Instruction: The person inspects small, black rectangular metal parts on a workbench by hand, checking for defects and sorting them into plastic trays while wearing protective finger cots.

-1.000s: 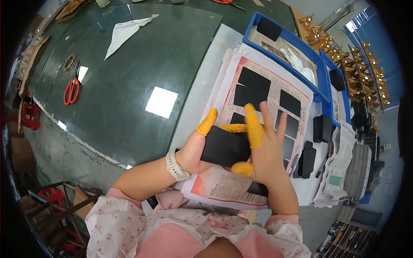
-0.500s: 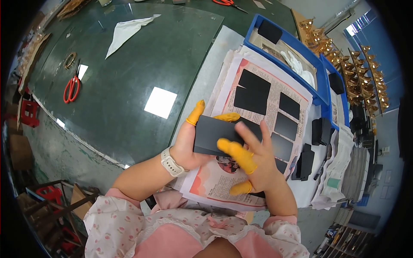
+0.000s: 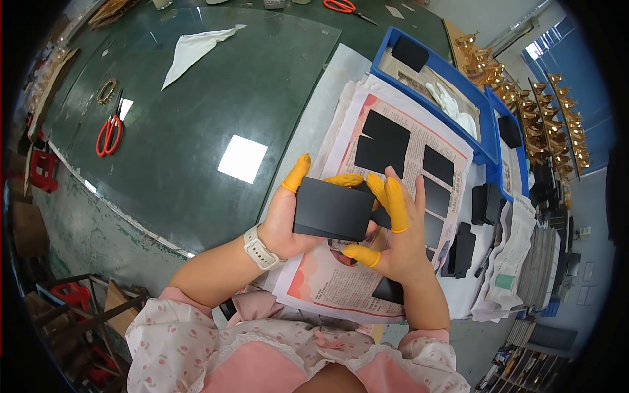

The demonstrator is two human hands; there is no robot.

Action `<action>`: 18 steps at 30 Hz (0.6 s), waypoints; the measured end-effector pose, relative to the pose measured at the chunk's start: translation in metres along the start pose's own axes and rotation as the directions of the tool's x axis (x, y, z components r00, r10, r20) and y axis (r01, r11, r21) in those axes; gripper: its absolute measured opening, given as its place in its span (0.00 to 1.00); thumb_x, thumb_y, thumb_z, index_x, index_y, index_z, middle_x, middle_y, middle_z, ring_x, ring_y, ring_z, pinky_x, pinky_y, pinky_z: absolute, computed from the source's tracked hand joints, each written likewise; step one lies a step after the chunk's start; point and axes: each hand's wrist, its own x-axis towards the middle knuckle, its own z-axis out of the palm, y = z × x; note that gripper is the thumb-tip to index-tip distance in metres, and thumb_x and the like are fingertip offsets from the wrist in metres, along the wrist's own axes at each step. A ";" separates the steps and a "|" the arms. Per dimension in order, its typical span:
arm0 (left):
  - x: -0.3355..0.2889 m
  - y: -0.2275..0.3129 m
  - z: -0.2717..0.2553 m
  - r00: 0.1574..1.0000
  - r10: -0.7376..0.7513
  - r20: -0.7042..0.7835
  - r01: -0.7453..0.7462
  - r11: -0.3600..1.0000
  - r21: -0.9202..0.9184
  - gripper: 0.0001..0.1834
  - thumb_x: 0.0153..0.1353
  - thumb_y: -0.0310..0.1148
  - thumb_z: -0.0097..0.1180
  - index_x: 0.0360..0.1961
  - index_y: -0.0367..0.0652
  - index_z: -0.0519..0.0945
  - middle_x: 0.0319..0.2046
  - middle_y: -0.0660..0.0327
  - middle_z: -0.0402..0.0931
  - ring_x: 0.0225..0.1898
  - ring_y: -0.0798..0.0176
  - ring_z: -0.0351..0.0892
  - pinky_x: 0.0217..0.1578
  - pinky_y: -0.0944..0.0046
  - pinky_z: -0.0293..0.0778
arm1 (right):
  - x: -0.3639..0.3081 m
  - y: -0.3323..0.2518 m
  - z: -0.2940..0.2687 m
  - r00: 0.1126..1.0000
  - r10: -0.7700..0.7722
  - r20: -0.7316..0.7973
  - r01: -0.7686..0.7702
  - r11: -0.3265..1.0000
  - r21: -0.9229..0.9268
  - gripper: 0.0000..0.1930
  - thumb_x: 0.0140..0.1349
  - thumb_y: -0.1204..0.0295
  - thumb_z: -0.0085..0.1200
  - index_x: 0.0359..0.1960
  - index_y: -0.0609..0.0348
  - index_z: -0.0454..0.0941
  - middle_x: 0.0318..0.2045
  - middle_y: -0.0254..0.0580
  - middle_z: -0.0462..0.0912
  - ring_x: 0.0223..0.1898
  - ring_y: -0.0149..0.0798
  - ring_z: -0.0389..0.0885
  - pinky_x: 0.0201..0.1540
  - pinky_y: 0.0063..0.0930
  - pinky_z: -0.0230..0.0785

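Note:
My left hand (image 3: 283, 226) grips a flat, dark grey rectangular plate (image 3: 333, 208), possibly a thin stack, held up over the newspaper. Yellow finger cots cover its thumb and at least one fingertip, which shows behind the plate's far edge. At the plate's right side is my right hand (image 3: 401, 242), open, with thumb and fingers apart and yellow cots on the thumb and two fingers. Whether its fingertips touch the plate I cannot tell. Under and beyond my hands, several similar black plates (image 3: 382, 154) lie on the printed newspaper (image 3: 327, 288), some partly hidden by my right hand.
Blue trays (image 3: 432, 101) at the far right hold black pieces and a white glove (image 3: 449, 101). Black pieces (image 3: 462, 250) stand right of the newspaper. Red-handled scissors (image 3: 109, 134) and a white cloth (image 3: 196, 52) lie on the green table (image 3: 170, 170). Gold-coloured parts (image 3: 544, 118) hang behind.
My right hand has moved off the plate's face to its right side, fingers spreading. The left hand keeps hold of the plate, nearly unmoved.

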 end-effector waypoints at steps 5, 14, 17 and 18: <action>-0.001 0.000 0.001 1.000 0.026 -0.010 -0.026 0.998 0.051 0.49 0.71 0.72 0.32 0.68 0.36 0.70 0.63 0.48 0.75 0.60 0.44 0.79 0.66 0.44 0.69 | -0.001 0.002 0.002 1.000 -0.023 -0.012 0.023 1.000 -0.006 0.53 0.54 0.47 0.72 0.75 0.60 0.58 0.63 0.48 0.78 0.72 0.54 0.68 0.77 0.66 0.34; 0.000 0.001 -0.003 0.999 0.042 0.022 -0.043 0.998 0.043 0.50 0.70 0.73 0.33 0.69 0.36 0.69 0.64 0.47 0.75 0.60 0.41 0.79 0.67 0.45 0.68 | -0.001 0.005 0.004 1.000 -0.011 0.011 0.011 1.000 -0.007 0.42 0.59 0.49 0.67 0.68 0.63 0.67 0.63 0.47 0.78 0.71 0.53 0.67 0.74 0.72 0.37; 0.000 0.001 0.000 0.999 0.043 0.004 -0.043 0.999 0.021 0.50 0.70 0.73 0.34 0.70 0.36 0.69 0.63 0.47 0.75 0.60 0.39 0.79 0.67 0.44 0.68 | -0.002 0.007 0.005 1.000 -0.007 0.001 0.007 0.999 0.048 0.40 0.61 0.51 0.66 0.68 0.62 0.67 0.65 0.51 0.75 0.70 0.53 0.68 0.74 0.71 0.38; 0.000 0.001 0.002 0.999 0.035 -0.001 -0.035 0.999 -0.005 0.50 0.70 0.73 0.34 0.70 0.36 0.69 0.63 0.47 0.75 0.59 0.39 0.79 0.67 0.44 0.68 | -0.002 0.008 0.004 1.000 -0.009 0.000 0.009 0.999 0.048 0.40 0.61 0.51 0.66 0.68 0.62 0.67 0.65 0.51 0.75 0.70 0.53 0.68 0.74 0.71 0.38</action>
